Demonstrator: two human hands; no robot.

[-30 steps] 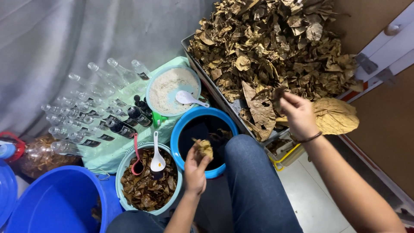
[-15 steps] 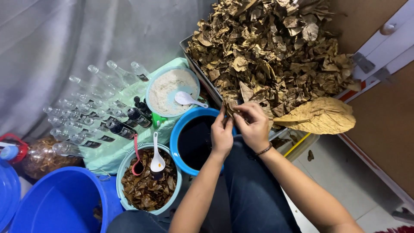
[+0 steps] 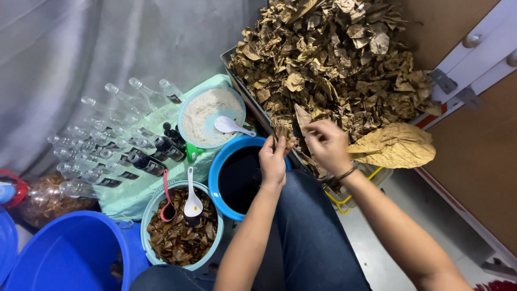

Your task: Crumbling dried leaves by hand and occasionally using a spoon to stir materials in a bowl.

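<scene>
Above the round blue plastic bowl (image 3: 237,178), both hands are pinching a small brown dried leaf (image 3: 281,136): left hand (image 3: 273,160) gripping below, right hand (image 3: 329,144) beside the heaped tray of dried leaves (image 3: 328,59).

Blue jeans; dark wristband; bare forearms

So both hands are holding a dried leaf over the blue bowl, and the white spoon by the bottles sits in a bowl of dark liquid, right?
Not quite. In the head view, the white spoon lies in the bowl of pale powder, not dark liquid. The rest stands: left hand and right hand hold a dried leaf over the blue bowl.
</scene>
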